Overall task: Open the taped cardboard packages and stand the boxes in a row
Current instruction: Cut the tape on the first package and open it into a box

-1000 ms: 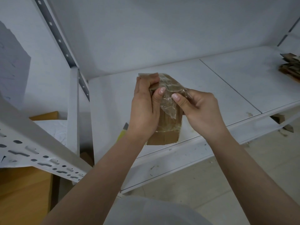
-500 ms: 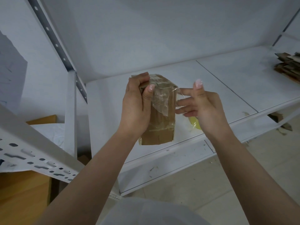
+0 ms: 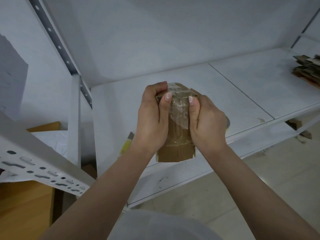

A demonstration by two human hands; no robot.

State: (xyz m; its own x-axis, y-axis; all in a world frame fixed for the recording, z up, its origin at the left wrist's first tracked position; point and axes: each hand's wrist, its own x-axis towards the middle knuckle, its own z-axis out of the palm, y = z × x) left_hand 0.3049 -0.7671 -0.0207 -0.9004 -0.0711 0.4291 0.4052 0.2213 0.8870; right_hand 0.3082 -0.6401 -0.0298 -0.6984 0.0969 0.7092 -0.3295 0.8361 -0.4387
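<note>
both my bare forearms reach up from the bottom edge and meet in the middle. my left hand (image 3: 152, 118) curls round the left side of the package (image 3: 176, 135), fingers over its top, thumb flat on the front. my right hand (image 3: 206, 123) grips the right side the same way, thumb upright near the left thumb, nails facing me.

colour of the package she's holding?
Brown cardboard package under clear shiny tape; head view.
</note>
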